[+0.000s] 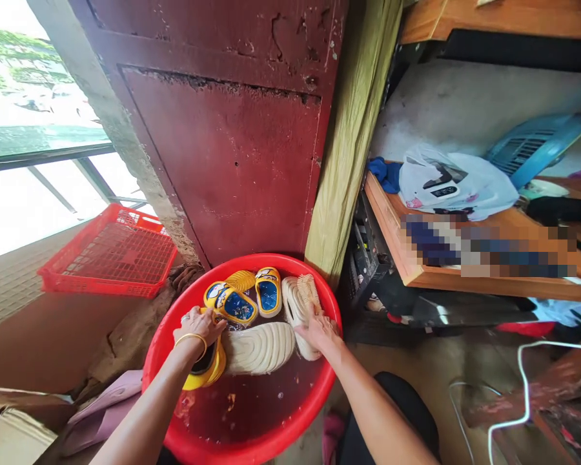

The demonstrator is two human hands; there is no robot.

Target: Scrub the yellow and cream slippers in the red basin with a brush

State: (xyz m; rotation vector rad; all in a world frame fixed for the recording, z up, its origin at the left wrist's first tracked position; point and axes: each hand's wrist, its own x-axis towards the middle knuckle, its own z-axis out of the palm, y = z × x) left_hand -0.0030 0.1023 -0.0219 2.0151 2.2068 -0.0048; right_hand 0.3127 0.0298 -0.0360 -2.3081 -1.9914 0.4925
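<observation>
At the back of the room, a tall maroon panelled door with chipped, peeling paint (pixel 232 161). To the right, a brown wooden tabletop (pixel 465 287) against a grey wall. In front of the door, on the floor, a round red plastic tub (pixel 232 455) of dark, bubble-flecked water (pixel 242 413). Between door and tabletop, a creased olive-yellow cloth curtain (pixel 351 148), hanging close to the tub's rim. At left, near a bright barred opening, a shallow red plastic mesh basket (pixel 101 287), well apart from the table. On the tabletop, a crumpled white plastic bag (pixel 455 184), just beside a slotted light-blue plastic piece (pixel 547 145).

Inside the tub, a long cream ridged slipper, sole up (pixel 261 349), across the middle; beside it at right, a second cream slipper (pixel 310 351). Along the far side, two yellow slippers with blue footbeds (pixel 239 307). At near left, another yellow slipper with a dark inside (pixel 213 374), grasped from above by the left hand (pixel 201 323). Over the second cream slipper, the right hand (pixel 319 329), at a small tan bristled brush (pixel 308 289); cannot tell whether clenched on the brush or merely resting. On the left wrist, a thin gold-coloured bangle (pixel 201 337).
</observation>
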